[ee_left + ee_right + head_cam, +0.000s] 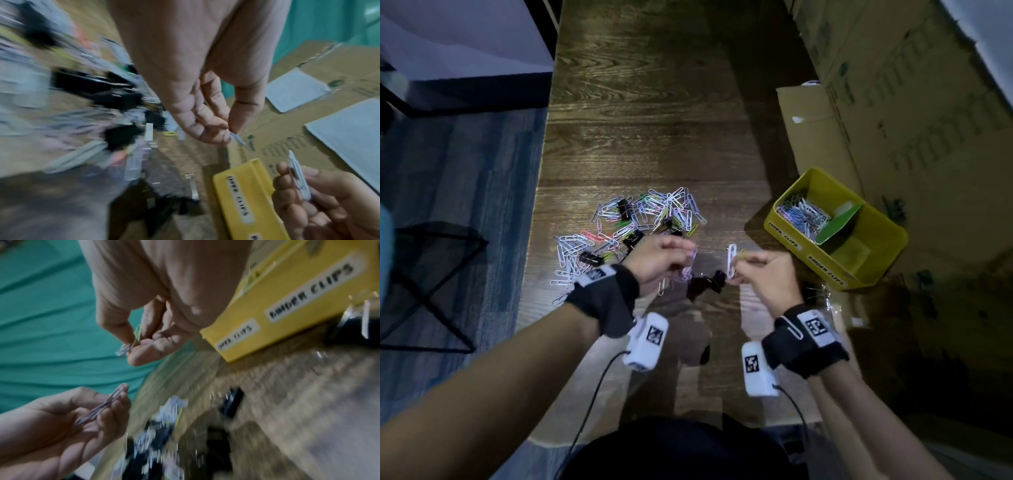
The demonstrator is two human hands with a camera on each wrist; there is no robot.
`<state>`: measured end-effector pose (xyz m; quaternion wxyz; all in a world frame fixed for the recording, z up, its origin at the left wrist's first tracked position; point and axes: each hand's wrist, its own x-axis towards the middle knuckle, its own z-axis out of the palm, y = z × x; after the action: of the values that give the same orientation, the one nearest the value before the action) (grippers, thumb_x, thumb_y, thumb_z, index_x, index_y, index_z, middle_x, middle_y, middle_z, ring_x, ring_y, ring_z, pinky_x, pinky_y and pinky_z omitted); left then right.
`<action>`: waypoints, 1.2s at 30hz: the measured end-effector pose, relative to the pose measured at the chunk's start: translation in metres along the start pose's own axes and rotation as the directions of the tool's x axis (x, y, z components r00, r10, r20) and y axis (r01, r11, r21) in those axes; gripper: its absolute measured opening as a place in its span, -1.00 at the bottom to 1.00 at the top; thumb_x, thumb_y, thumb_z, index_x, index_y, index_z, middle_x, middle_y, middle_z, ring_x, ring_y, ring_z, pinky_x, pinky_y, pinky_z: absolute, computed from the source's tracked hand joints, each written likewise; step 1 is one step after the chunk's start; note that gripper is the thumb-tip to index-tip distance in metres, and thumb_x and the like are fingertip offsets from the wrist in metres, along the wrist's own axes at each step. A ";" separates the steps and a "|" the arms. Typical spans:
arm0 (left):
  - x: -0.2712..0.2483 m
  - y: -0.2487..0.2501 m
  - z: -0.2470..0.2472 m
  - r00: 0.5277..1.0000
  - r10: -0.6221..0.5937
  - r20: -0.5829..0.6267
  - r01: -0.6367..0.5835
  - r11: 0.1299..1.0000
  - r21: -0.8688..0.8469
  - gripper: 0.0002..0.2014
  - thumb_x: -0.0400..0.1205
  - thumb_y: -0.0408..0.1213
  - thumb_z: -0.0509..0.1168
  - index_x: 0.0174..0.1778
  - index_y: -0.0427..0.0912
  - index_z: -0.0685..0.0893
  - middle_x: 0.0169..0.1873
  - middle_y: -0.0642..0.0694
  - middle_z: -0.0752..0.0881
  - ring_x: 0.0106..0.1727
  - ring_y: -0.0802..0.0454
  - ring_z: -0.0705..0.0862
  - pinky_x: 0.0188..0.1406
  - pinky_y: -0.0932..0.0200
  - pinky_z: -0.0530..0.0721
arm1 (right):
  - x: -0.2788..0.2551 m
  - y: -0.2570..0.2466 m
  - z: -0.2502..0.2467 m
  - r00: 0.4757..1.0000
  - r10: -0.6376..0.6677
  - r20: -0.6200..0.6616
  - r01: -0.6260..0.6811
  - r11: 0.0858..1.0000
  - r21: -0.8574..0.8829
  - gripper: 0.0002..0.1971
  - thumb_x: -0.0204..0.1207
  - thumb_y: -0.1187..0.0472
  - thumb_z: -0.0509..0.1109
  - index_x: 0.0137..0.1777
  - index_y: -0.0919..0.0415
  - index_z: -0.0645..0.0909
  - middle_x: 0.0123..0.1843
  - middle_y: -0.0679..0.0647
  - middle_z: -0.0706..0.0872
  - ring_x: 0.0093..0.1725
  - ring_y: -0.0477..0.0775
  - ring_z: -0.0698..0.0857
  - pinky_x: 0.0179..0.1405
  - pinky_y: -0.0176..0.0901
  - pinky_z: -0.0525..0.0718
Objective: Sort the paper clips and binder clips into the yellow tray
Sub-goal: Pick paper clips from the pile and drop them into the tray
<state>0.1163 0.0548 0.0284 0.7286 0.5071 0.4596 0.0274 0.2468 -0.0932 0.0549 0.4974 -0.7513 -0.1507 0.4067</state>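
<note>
Dark wood-grain tabletop is bearing a loose pile of paper clips mixed with black binder clips. Above it, the left hand is pinching pale paper clips, while the right hand is pinching a white paper clip. To the right, the yellow tray is already holding paper clips in its far compartment.

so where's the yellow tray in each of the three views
Head: the yellow tray sits right of centre, beyond the right hand.
Left wrist: bottom centre-right, its labelled wall only.
Right wrist: upper right, its wall behind the hand.
Shared landmark: the tray's white labels.
</note>
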 end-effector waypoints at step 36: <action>0.000 0.030 0.022 0.742 0.470 0.478 -0.643 0.298 0.706 -0.78 0.59 -0.28 0.30 0.13 -0.13 0.70 0.01 -0.06 0.76 -0.03 0.14 0.65 0.08 0.42 0.52 | 0.052 -0.019 -0.014 0.929 -0.369 -0.011 0.302 0.778 -0.551 -0.80 0.46 0.28 0.43 0.07 0.17 0.77 0.05 0.08 0.80 0.07 0.03 0.72 0.18 -0.30 0.51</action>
<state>0.1443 0.0537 0.0532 0.3716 0.9178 0.1392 0.0089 0.2930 -0.0605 0.0499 0.3377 -0.8443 -0.3608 0.2070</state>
